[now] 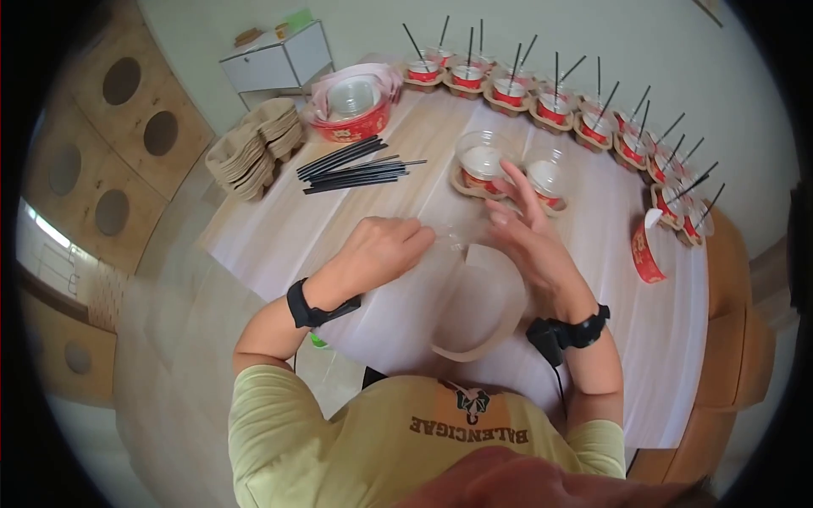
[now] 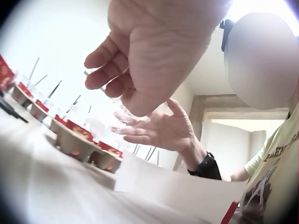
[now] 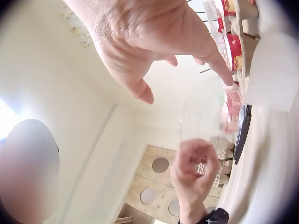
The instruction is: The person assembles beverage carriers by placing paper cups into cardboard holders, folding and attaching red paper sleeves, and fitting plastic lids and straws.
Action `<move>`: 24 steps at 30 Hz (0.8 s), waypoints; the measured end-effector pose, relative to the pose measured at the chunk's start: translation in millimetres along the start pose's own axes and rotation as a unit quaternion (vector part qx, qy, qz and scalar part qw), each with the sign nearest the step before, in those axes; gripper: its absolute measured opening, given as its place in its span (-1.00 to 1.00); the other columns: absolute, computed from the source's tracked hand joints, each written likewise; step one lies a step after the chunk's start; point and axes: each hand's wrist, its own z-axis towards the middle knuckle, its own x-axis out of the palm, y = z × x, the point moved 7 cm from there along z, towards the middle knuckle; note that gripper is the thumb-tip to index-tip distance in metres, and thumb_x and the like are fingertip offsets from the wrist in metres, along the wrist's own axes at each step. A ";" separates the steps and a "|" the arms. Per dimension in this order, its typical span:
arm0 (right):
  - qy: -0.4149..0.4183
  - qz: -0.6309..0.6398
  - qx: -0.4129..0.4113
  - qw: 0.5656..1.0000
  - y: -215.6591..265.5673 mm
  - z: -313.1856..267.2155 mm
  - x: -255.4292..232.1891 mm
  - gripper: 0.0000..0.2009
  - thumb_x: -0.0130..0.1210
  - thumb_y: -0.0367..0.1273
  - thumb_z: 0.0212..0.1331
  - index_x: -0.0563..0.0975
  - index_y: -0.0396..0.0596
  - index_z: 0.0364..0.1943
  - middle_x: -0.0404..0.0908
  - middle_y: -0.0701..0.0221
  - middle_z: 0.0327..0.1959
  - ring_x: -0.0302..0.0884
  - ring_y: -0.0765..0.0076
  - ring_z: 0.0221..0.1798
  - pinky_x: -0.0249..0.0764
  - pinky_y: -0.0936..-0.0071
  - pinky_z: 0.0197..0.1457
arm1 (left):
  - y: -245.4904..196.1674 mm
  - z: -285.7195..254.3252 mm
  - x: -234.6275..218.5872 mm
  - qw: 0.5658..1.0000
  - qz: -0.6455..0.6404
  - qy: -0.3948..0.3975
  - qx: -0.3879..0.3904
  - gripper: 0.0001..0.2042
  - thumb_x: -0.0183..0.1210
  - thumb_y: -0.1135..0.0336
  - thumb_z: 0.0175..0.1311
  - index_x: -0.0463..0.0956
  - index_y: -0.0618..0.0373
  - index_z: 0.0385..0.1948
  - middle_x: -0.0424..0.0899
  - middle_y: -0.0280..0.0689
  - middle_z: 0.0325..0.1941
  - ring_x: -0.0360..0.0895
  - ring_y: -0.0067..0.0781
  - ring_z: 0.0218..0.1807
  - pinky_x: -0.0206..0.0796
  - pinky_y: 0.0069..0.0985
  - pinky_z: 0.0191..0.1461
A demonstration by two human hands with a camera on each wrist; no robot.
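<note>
In the head view the left hand (image 1: 377, 254) has its fingers curled, pinching the edge of a clear, thin plastic piece (image 1: 457, 234). That piece, round like a lid, shows faintly in the right wrist view (image 3: 198, 109), above the left hand (image 3: 195, 163). My right hand (image 1: 538, 241) is spread beside it, fingers extended and holding nothing visible. Beyond the hands, two clear-topped cups with red bands (image 1: 481, 161) (image 1: 544, 176) stand in a brown carrier (image 1: 464, 184). A curved pale paper band (image 1: 487, 326) is nearest the body.
Carriers of red-banded cups with black straws (image 1: 552, 106) line the far and right edges. Black straws (image 1: 356, 173) lie at the left, near stacked carriers (image 1: 246, 157) and a red tub (image 1: 351, 127) holding clear lids. A red band (image 1: 645, 254) stands at the right.
</note>
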 end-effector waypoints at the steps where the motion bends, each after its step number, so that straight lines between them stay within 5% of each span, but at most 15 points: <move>1: 0.014 -0.059 -0.005 0.998 -0.6 0.1 -5.8 -0.35 0.05 -0.45 0.01 0.05 0.10 0.23 0.06 0.31 0.18 0.09 0.33 0.18 0.19 0.44 0.13 | 7.6 -10.5 6.5 1.000 0.010 0.023 -0.009 -0.85 0.11 0.45 -0.15 0.30 0.09 -0.55 0.27 -0.28 -0.66 0.36 -0.30 -0.63 0.20 -0.42 -0.61; 3: 0.046 -0.101 -0.009 0.994 -4.2 -0.7 -13.0 -0.47 0.03 -0.47 0.03 0.20 -0.03 0.16 0.26 0.39 0.08 0.13 0.42 0.16 0.20 0.54 0.12 | 18.0 -28.6 18.2 0.997 0.044 0.055 -0.022 -0.85 0.11 0.45 -0.15 0.30 0.09 -0.55 0.28 -0.29 -0.66 0.37 -0.31 -0.63 0.21 -0.42 -0.61; 8: 0.084 -0.127 0.044 0.987 -13.0 -5.1 -20.3 -0.62 0.01 -0.46 0.07 0.33 -0.10 0.03 0.39 0.42 -0.05 0.30 0.53 0.01 0.27 0.59 0.04 | 34.3 -49.4 22.9 0.984 0.053 0.166 -0.041 -0.87 0.10 0.42 -0.10 0.34 0.10 -0.49 0.38 -0.29 -0.61 0.43 -0.28 -0.56 0.25 -0.42 -0.56; 10: 0.079 -0.124 0.045 0.988 -17.2 -2.7 -27.5 -0.69 -0.01 -0.44 0.10 0.39 -0.14 -0.03 0.46 0.41 -0.13 0.37 0.55 -0.06 0.31 0.60 -0.01 | 43.0 -45.4 18.6 0.960 -0.113 0.241 -0.086 -0.87 0.08 0.39 -0.05 0.39 0.10 -0.43 0.48 -0.28 -0.52 0.46 -0.21 -0.48 0.28 -0.38 -0.46; 11: 0.076 -0.102 0.049 0.991 -20.8 -1.3 -31.9 -0.76 -0.02 -0.42 0.12 0.43 -0.17 -0.12 0.50 0.41 -0.24 0.43 0.55 -0.17 0.35 0.61 -0.08 | 49.8 -39.5 18.5 0.960 -0.111 0.242 -0.086 -0.87 0.08 0.39 -0.05 0.39 0.10 -0.43 0.48 -0.28 -0.52 0.46 -0.21 -0.48 0.28 -0.38 -0.46; 13: 0.075 -0.078 0.055 0.993 -30.6 1.1 -42.2 -0.80 -0.04 -0.39 0.14 0.47 -0.21 -0.20 0.54 0.40 -0.35 0.49 0.54 -0.27 0.39 0.62 -0.16 | 69.5 -19.1 5.6 0.984 -0.098 0.113 -0.099 -0.89 0.07 0.39 -0.03 0.44 0.11 -0.42 0.53 -0.25 -0.49 0.48 -0.17 -0.40 0.29 -0.34 -0.37; 16: 0.073 -0.006 0.044 0.996 -40.8 5.1 -59.6 -0.79 -0.06 -0.35 0.16 0.49 -0.24 -0.32 0.54 0.39 -0.49 0.51 0.51 -0.42 0.43 0.62 -0.31 | 123.1 -6.7 28.4 0.986 -0.010 0.093 -0.138 -0.92 0.08 0.43 -0.04 0.47 0.12 -0.47 0.53 -0.21 -0.47 0.48 -0.16 -0.35 0.30 -0.32 -0.32; 19: 0.076 0.022 0.042 0.996 -52.1 8.0 -70.1 -0.79 -0.06 -0.35 0.16 0.49 -0.25 -0.34 0.53 0.39 -0.52 0.49 0.52 -0.49 0.43 0.64 -0.42 | 170.3 -11.1 62.6 0.968 0.032 0.159 -0.192 -0.92 0.08 0.44 -0.04 0.49 0.13 -0.47 0.53 -0.19 -0.44 0.48 -0.16 -0.34 0.30 -0.32 -0.28; 24: 0.049 -0.026 0.112 0.992 -78.1 11.2 -71.4 -0.81 -0.05 -0.36 0.15 0.49 -0.23 -0.33 0.51 0.40 -0.53 0.48 0.52 -0.49 0.42 0.64 -0.44 | 178.7 -17.5 70.2 0.965 0.032 0.163 -0.201 -0.87 0.10 0.44 -0.06 0.50 0.11 -0.42 0.54 -0.17 -0.46 0.49 -0.15 -0.33 0.30 -0.30 -0.26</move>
